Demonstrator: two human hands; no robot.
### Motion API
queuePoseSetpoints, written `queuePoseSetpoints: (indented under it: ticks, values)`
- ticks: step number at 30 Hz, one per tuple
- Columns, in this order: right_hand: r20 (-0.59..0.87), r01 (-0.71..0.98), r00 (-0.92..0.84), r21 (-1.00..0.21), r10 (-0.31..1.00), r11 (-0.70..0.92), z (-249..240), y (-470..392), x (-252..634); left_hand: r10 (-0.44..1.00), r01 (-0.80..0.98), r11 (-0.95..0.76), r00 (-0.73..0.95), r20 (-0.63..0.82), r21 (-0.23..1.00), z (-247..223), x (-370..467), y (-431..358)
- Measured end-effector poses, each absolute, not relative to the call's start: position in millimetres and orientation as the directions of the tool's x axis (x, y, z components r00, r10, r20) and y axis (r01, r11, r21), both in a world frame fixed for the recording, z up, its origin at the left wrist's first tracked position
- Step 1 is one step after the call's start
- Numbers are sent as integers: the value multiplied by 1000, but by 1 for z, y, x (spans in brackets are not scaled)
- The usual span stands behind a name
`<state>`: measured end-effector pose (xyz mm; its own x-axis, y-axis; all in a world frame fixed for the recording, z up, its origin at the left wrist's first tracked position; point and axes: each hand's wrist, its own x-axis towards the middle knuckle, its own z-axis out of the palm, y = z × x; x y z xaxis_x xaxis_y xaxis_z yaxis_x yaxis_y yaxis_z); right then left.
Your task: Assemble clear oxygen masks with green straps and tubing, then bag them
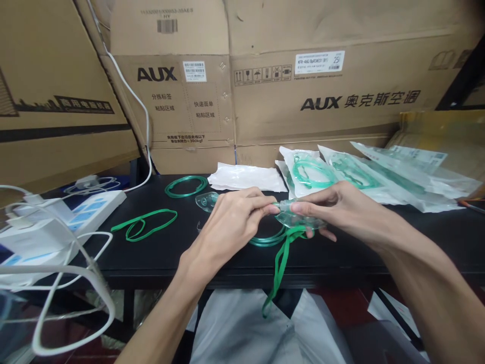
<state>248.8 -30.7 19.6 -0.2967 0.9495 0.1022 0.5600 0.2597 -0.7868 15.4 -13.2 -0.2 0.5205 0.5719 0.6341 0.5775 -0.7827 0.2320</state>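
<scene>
Over the black table (151, 258), both of my hands meet at the connector (285, 206) of a clear green oxygen mask (293, 220). My right hand (337, 207) pinches the connector and mask between thumb and fingers. Closed on the green tubing's end at the connector is my left hand (240, 215); its fingers hide how far the end goes in. A green elastic strap (279, 270) dangles from the mask past the table edge. Coiled tubing (267, 241) lies beneath my hands. Another clear mask (205, 201) rests behind my left hand, partly covered by it.
At the left lie a loose green strap (146, 225), a tubing coil (185, 187) and a white power strip (87, 212) with tangled cables. A white pouch (248, 178) and several packaged masks (314, 172) stand at the back right. Cardboard boxes (265, 116) wall the rear.
</scene>
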Motion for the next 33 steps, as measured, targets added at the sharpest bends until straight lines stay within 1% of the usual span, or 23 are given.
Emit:
queuePoseSetpoints:
  ticks: [4,7,10,15,18,21,27,30,33]
  values:
    - [61,432,-335,-877,940,211,13,-26,248,578,575,-781,516,633,244,1,14,-12]
    - [59,399,-346,-894,936,204,13,-26,246,587,575,-778,523,618,253,2,12,-12]
    - [60,463,-348,-857,936,227,14,-25,248,608,559,-775,537,585,294,2,11,-12]
    - [88,639,-322,-715,943,285,16,-20,257,646,548,-760,577,500,349,2,7,-12]
    - [81,656,-337,-695,938,295,15,-20,258,674,569,-737,571,469,365,3,5,-11]
    - [71,624,-353,-725,933,291,11,-19,254,688,613,-717,545,479,332,2,4,-10]
    - [85,598,-290,-762,953,250,4,-17,244,644,648,-730,545,537,219,-2,6,-9]
    - [83,578,-319,-772,944,264,8,-20,243,618,641,-741,533,577,201,-2,9,-11]
    - [92,518,-366,-806,926,285,14,-24,245,587,620,-759,524,617,196,-1,12,-12]
